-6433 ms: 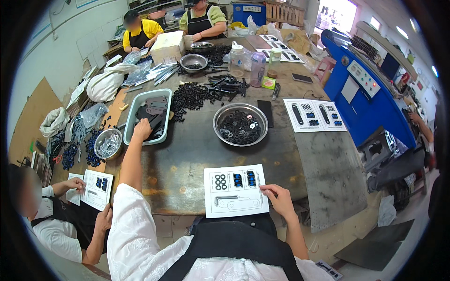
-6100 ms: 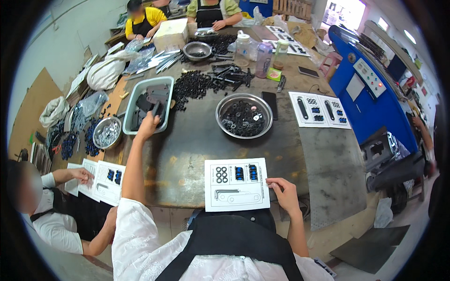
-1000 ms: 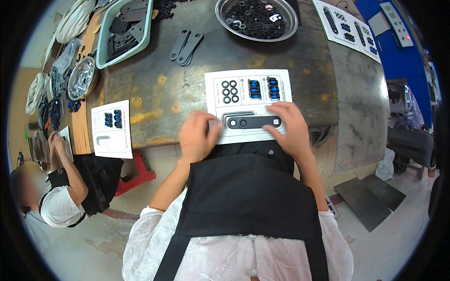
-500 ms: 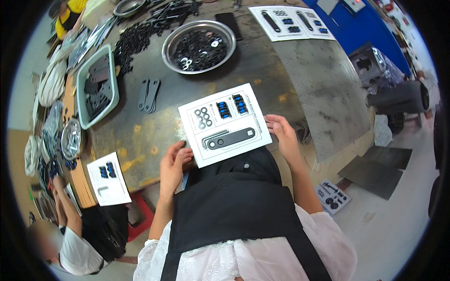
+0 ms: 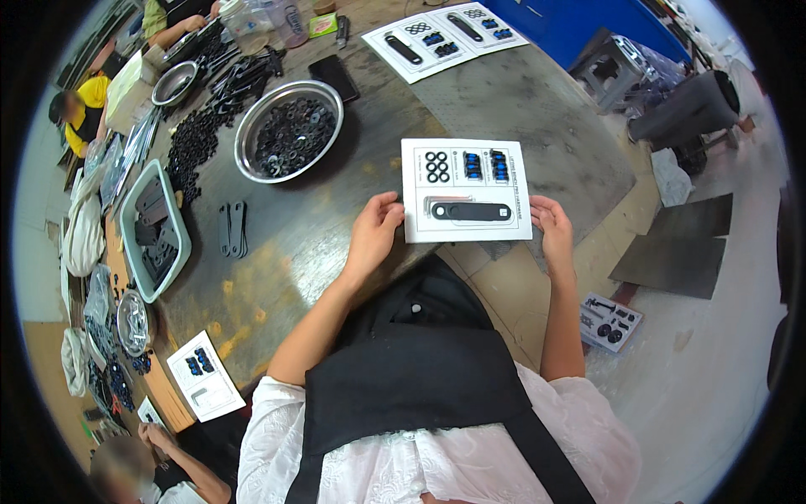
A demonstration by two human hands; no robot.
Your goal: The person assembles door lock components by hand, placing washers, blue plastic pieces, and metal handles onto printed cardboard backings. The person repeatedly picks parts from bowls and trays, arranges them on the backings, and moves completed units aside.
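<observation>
Blouse: white, with a raised white-on-white pattern I make out along the bottom of the frame.
Sleeves: white, loose, ending near the elbows.
Apron bib: plain black, broad, lower centre.
Straps: two, black, wide.
Lap cloth: black; I see one small pale round spot.
Left hand, right hand: bare.

Dk metal tbl, steel bowl, grn bin, blk plates, phone

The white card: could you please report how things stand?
Left hand, right hand on opposite edges of white card. Black plate atop it. Steel bowl farther left.
</observation>
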